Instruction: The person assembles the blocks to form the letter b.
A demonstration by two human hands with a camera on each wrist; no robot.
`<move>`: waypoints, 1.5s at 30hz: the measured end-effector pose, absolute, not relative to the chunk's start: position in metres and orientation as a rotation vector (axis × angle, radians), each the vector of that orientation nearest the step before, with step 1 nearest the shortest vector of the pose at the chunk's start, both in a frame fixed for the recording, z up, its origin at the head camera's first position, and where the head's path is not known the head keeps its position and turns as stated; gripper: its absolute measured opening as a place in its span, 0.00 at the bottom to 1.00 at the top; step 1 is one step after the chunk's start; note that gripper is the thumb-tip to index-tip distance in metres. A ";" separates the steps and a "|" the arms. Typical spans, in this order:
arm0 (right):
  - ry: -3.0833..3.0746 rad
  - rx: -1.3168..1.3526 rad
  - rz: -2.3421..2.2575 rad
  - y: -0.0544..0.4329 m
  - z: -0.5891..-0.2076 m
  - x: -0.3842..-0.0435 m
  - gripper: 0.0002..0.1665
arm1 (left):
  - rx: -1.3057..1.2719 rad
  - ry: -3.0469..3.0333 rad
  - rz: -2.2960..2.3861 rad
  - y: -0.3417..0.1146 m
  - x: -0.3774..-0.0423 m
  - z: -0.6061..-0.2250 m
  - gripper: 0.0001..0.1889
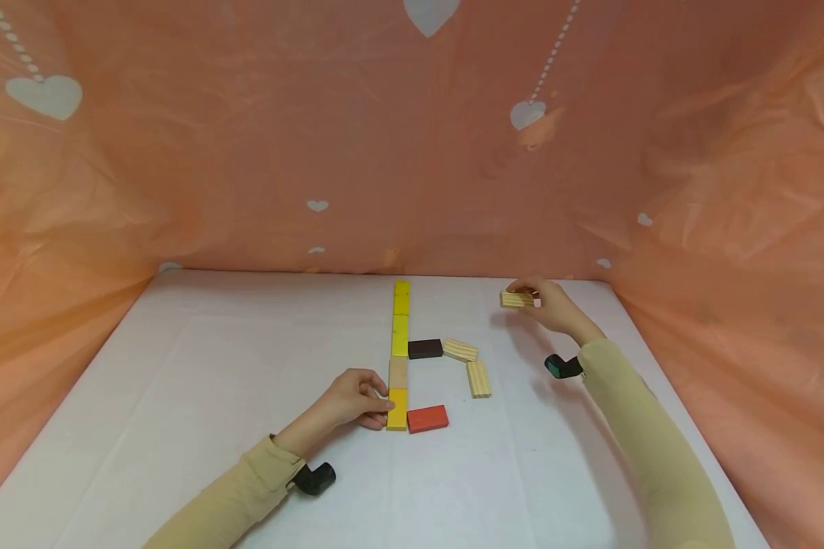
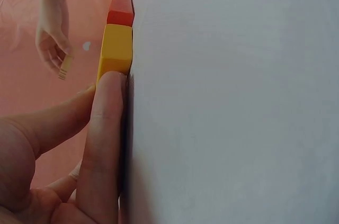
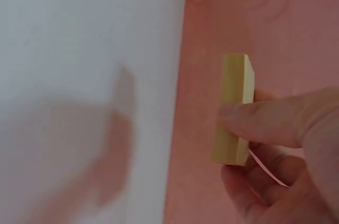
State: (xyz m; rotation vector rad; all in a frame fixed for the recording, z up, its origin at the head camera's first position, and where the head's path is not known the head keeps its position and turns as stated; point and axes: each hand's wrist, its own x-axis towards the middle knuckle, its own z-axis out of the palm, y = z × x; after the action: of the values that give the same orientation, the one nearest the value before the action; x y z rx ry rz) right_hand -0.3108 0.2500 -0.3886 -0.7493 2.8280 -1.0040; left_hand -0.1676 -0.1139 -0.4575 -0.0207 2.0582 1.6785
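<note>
My right hand (image 1: 555,306) pinches a light striped wooden block (image 1: 517,300) between thumb and fingers, raised above the table at the far right. In the right wrist view, the thumb lies across the wooden block (image 3: 230,86). My left hand (image 1: 353,396) touches the orange-yellow block (image 1: 397,419) at the near end of a straight column. One fairly straight finger meets its side, and the thumb reaches over its top. Further up that column lie a beige block (image 1: 398,372) and two yellow blocks (image 1: 400,335). A red block (image 1: 428,418) lies right of the orange-yellow one.
From the column a dark brown block (image 1: 425,349) runs right, followed by a tilted striped wooden block (image 1: 460,350) and another turned lengthwise (image 1: 479,380). All lie on a white table (image 1: 247,343). Orange-pink cloth (image 1: 357,152) with hearts hangs behind and at both sides.
</note>
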 end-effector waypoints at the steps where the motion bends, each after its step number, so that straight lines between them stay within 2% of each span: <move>1: 2.823 -0.773 -0.999 0.249 -0.387 -0.308 0.21 | -0.024 2.061 1.676 -0.114 -0.168 -0.457 0.12; 9: 2.748 -1.011 -0.920 0.237 -0.374 -0.275 0.22 | -0.023 2.049 1.686 -0.112 -0.168 -0.457 0.12; 16: 2.679 -1.154 -0.939 0.232 -0.378 -0.244 0.23 | -0.018 2.052 1.686 -0.109 -0.168 -0.457 0.12; 28: 2.601 -1.174 -0.926 0.217 -0.396 -0.209 0.21 | -0.027 2.056 1.679 -0.109 -0.170 -0.459 0.13; 45: 2.518 -1.225 -0.823 0.193 -0.415 -0.184 0.18 | -0.026 2.046 1.677 -0.108 -0.169 -0.453 0.13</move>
State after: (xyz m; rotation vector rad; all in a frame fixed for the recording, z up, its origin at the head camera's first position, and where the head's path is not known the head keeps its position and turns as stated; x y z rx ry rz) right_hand -0.1835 0.1925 -0.4152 -1.2250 2.5175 -0.8230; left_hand -0.1690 -0.1085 -0.4530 -0.0257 2.0459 1.6770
